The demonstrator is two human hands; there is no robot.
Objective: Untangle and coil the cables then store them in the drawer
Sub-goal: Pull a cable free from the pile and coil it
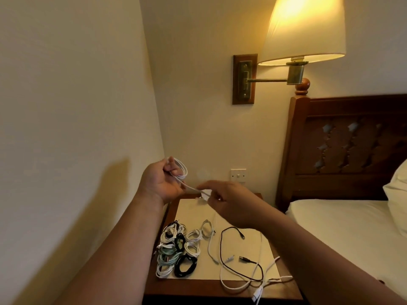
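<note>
My left hand [164, 183] is raised above the nightstand and grips a partly wound coil of white cable [181, 169]. The free end of that cable runs right to my right hand [229, 200], which pinches it between the fingers. Below, on the white mat [246, 245], several finished coils [178, 249] in white, black and pale green lie bunched at the left. Loose on the right part of the mat are a black cable [224, 256] and white cables [242, 280]; one white end hangs over the front edge. No drawer shows.
The wooden nightstand [198, 289] stands in a corner, with the wall close on the left. A bed with white sheets [343, 227] and a dark headboard [348, 146] is at the right. A lit wall lamp [304, 29] hangs above and a wall switch [238, 175] is behind.
</note>
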